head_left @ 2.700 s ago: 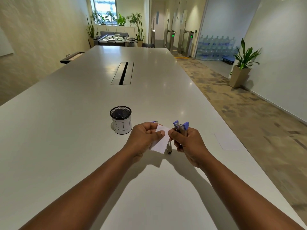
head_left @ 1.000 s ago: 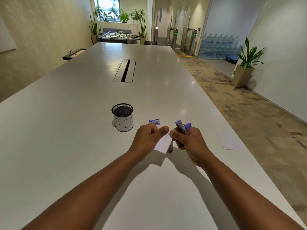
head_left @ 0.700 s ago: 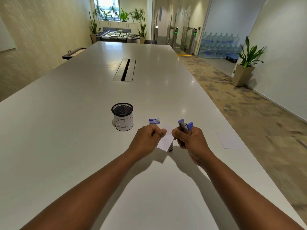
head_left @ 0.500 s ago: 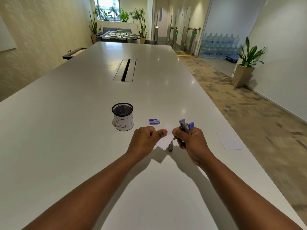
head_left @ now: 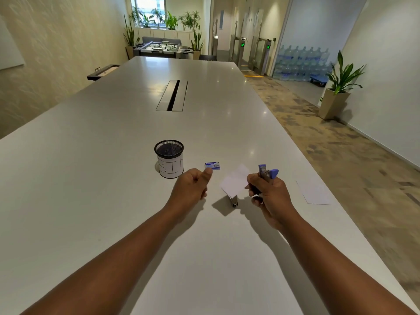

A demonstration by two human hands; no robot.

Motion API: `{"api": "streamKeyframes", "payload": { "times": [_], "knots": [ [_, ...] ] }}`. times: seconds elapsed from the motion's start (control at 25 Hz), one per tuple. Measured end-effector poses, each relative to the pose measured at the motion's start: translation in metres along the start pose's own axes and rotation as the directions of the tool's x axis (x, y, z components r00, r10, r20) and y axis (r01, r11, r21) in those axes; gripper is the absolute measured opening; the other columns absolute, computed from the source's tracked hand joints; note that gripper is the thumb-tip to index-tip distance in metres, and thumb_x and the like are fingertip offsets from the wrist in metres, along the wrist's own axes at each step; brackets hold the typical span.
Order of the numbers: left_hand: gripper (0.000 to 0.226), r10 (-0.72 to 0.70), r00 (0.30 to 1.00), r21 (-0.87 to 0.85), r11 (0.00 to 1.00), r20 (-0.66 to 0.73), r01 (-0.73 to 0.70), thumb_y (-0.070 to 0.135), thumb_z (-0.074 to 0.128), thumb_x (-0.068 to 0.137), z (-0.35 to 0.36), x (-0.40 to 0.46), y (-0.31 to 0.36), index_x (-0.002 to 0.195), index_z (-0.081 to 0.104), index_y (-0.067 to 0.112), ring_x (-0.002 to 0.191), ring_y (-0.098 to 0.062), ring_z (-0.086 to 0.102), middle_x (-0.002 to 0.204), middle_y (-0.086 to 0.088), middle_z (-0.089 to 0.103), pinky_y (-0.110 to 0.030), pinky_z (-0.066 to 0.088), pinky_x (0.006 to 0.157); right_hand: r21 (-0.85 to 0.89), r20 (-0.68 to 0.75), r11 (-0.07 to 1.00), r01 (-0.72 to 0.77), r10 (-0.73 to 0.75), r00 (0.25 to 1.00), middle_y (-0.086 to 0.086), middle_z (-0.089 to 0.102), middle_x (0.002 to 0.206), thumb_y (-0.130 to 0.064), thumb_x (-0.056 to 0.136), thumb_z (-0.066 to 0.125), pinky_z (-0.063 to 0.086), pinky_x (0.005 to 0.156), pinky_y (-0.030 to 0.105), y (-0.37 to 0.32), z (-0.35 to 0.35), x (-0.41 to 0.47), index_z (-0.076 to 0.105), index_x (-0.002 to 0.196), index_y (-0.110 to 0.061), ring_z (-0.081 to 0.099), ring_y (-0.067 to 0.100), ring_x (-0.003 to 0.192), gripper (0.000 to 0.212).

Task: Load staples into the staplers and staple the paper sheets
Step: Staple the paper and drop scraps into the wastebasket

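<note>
The right hand [head_left: 268, 196] grips the blue stapler [head_left: 267, 172] and pinches the small paper [head_left: 235, 181], which sticks out to its left. The left hand [head_left: 193, 187] is curled, holding nothing, just left of it.

An office: a long white table [head_left: 113, 178], gates [head_left: 256, 53] with green lights, water jugs [head_left: 300, 64] far right, potted plants [head_left: 338, 87].
</note>
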State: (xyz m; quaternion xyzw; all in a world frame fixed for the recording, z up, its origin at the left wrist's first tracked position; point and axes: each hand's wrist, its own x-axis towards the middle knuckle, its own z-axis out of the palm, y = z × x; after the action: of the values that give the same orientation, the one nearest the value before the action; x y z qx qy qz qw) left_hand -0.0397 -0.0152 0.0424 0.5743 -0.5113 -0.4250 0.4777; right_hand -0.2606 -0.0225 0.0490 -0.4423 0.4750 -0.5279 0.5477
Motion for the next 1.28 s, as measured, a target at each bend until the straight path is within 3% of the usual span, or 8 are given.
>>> {"api": "streamKeyframes", "payload": {
  "times": [0.12, 0.24, 0.48, 0.6, 0.72, 0.84, 1.08, 1.28],
  "knots": [
    [0.023, -0.133, 0.967, -0.352, 0.913, 0.215, 0.204, 0.031, 0.074, 0.09, 0.016, -0.007, 0.004, 0.095, 0.065, 0.011, 0.077, -0.015, 0.07, 0.088, -0.004, 0.075, -0.028, 0.058, 0.072, 0.047, -0.017, 0.998, -0.034, 0.035, 0.999, 0.001, 0.068, 0.07, -0.024, 0.092, 0.072, 0.044, 0.05, 0.025, 0.002, 0.008, -0.001, 0.068, 0.089, -0.012, 0.057, 0.011, 0.059, 0.013],
    [0.013, -0.188, 0.967, -0.435, 0.866, 0.171, 0.245, 0.009, 0.074, 0.09, 0.027, -0.009, 0.007, 0.1, 0.067, 0.007, 0.077, -0.018, 0.07, 0.094, -0.011, 0.075, -0.028, 0.059, 0.069, 0.037, -0.027, 0.999, -0.028, 0.029, 0.999, 0.002, 0.069, 0.073, -0.026, 0.093, 0.072, 0.046, 0.05, 0.023, 0.005, 0.015, -0.003, 0.07, 0.086, -0.016, 0.059, 0.01, 0.058, 0.012],
    [0.013, -0.182, 0.983, -0.554, 0.818, 0.011, 0.158, 0.006, 0.069, 0.093, 0.018, -0.003, 0.015, 0.104, 0.067, 0.014, 0.09, -0.026, 0.078, 0.098, -0.007, 0.079, -0.025, 0.059, 0.063, -0.051, 0.089, 0.999, -0.011, 0.016, 0.996, 0.0, 0.06, 0.072, -0.039, 0.094, 0.068, 0.032, 0.048, 0.025, 0.007, 0.018, -0.011, 0.067, 0.087, -0.027, 0.041, 0.012, 0.051, 0.014],
    [0.026, -0.08, 0.996, -0.528, 0.848, -0.048, 0.043, -0.001, 0.067, 0.093, 0.012, -0.001, 0.019, 0.109, 0.066, 0.018, 0.089, -0.024, 0.077, 0.093, -0.007, 0.079, -0.024, 0.059, 0.068, -0.058, 0.173, 0.997, -0.057, 0.067, 0.983, 0.0, 0.058, 0.074, -0.05, 0.092, 0.06, 0.033, 0.05, 0.027, 0.008, 0.021, -0.015, 0.064, 0.109, -0.024, 0.044, 0.011, 0.053, 0.031],
    [0.043, 0.048, 0.995, -0.408, 0.909, -0.089, -0.08, -0.005, 0.065, 0.092, 0.01, -0.002, 0.02, 0.116, 0.065, 0.03, 0.094, -0.019, 0.076, 0.102, -0.008, 0.075, -0.027, 0.061, 0.075, -0.062, 0.203, 0.996, -0.061, 0.072, 0.976, 0.004, 0.061, 0.081, -0.043, 0.099, 0.06, 0.042, 0.053, 0.026, 0.01, 0.026, -0.017, 0.063, 0.111, -0.021, 0.049, 0.013, 0.057, 0.025],
    [0.041, 0.132, 0.986, -0.33, 0.931, -0.1, -0.158, -0.005, 0.065, 0.091, 0.009, -0.004, 0.02, 0.108, 0.073, 0.031, 0.091, -0.011, 0.073, 0.107, -0.004, 0.065, -0.027, 0.061, 0.077, 0.013, 0.225, 0.998, -0.068, 0.064, 0.972, 0.004, 0.067, 0.094, -0.035, 0.096, 0.068, 0.054, 0.066, 0.032, 0.012, 0.03, -0.017, 0.067, 0.111, -0.02, 0.062, 0.015, 0.069, 0.021],
    [0.032, 0.132, 0.991, -0.307, 0.942, -0.026, -0.133, -0.004, 0.069, 0.089, 0.008, -0.009, 0.018, 0.099, 0.077, 0.025, 0.084, -0.019, 0.069, 0.092, -0.004, 0.069, -0.03, 0.061, 0.077, 0.125, 0.214, 0.986, -0.108, 0.079, 0.974, 0.002, 0.07, 0.087, -0.034, 0.076, 0.086, 0.057, 0.071, 0.031, 0.012, 0.036, -0.014, 0.072, 0.101, -0.014, 0.067, 0.018, 0.077, 0.035],
    [0.03, 0.137, 0.99, -0.202, 0.971, 0.045, -0.125, -0.006, 0.071, 0.086, 0.006, -0.01, 0.018, 0.099, 0.077, 0.021, 0.07, -0.012, 0.063, 0.068, 0.016, 0.068, -0.034, 0.063, 0.08, 0.13, 0.258, 0.988, -0.08, 0.044, 0.965, 0.005, 0.072, 0.095, -0.039, 0.074, 0.088, 0.057, 0.071, 0.032, 0.011, 0.04, -0.013, 0.077, 0.111, -0.019, 0.067, 0.015, 0.079, 0.043]
  ]
}}
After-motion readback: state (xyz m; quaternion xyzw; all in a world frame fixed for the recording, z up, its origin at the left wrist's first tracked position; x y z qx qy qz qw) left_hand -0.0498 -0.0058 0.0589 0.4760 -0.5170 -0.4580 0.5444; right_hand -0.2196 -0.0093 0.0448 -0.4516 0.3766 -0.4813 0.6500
